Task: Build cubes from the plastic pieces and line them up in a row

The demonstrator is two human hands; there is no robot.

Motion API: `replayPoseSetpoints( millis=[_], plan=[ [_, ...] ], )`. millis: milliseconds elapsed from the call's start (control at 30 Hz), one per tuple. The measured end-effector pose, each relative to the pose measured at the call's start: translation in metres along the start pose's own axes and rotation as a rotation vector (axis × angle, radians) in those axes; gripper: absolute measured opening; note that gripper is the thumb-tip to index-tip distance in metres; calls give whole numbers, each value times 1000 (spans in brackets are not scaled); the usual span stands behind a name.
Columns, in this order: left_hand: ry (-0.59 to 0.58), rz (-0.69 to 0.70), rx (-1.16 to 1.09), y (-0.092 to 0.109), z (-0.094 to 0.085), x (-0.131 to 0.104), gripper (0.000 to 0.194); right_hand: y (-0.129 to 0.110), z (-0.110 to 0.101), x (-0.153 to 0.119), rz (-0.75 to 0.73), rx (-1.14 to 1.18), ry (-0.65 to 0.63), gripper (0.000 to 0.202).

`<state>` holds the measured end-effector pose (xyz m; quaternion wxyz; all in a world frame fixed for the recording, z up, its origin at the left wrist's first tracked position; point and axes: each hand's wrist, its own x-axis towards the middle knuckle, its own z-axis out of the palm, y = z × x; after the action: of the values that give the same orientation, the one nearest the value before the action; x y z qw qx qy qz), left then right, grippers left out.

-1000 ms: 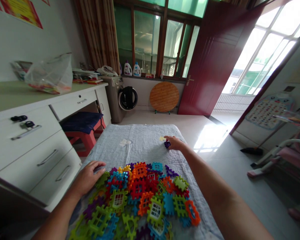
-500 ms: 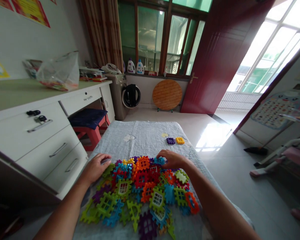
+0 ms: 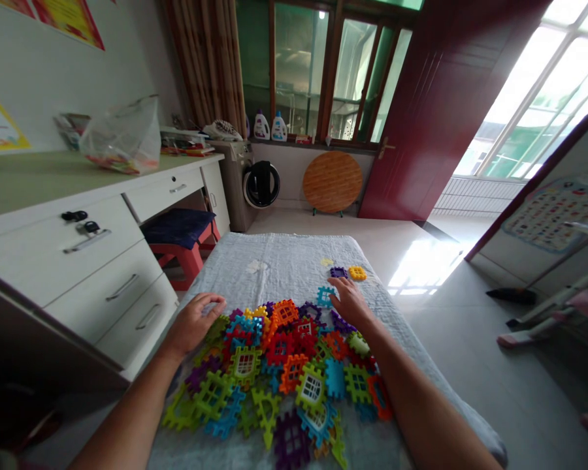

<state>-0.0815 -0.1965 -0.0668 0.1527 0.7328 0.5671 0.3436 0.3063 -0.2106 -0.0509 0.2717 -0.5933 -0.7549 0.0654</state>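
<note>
A heap of colourful plastic interlocking blocks [image 3: 280,349], many with window grids, lies on the cloth-covered table. My right hand [image 3: 351,303] pinches a light blue window block [image 3: 325,296] just past the heap's far edge. Beyond its fingertips lies a purple block [image 3: 338,271], and beside that a yellow block [image 3: 357,273]. At the heap's left edge rests my left hand [image 3: 194,324], thumb and fingers apart, with nothing seen in it. It is nearest to some green blocks [image 3: 217,328].
The pale cloth [image 3: 284,258] covers the low table. To the left stand a white desk [image 3: 98,261] and a red stool [image 3: 189,258] with a dark cushion. A washing machine [image 3: 238,189] and a round wooden board [image 3: 332,183] are at the back.
My right hand has lifted the light blue block from the heap's far edge and carried it away from me, toward the purple and yellow blocks. My left hand stays near the heap's left edge.
</note>
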Motion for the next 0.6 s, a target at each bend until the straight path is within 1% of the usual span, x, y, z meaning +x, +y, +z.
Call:
replayPoseSetpoints(
  millis=[67,133,267,333,400,500,600],
  plan=[
    [-19,11,-18,2,0,-1,40,1,0,-1,-28,-24,40,40],
    [-43,12,-29,4,1,-1,39,-4,-2,-3,-87,36,18,38],
    [-83,28,-50,9,-1,-2,37,-24,-3,-7,-237,161,-150,30],
    [-105,55,-62,16,-3,-3,37,-32,0,-8,-288,187,-229,26],
    [-134,85,-67,26,-4,-4,37,-34,3,-8,-315,183,-264,19],
    [-212,125,-71,44,-3,-6,37,-32,7,-7,-300,142,-232,14],
    [-310,163,-106,60,1,-10,36,-35,4,-7,-282,150,-178,20]
  ],
)
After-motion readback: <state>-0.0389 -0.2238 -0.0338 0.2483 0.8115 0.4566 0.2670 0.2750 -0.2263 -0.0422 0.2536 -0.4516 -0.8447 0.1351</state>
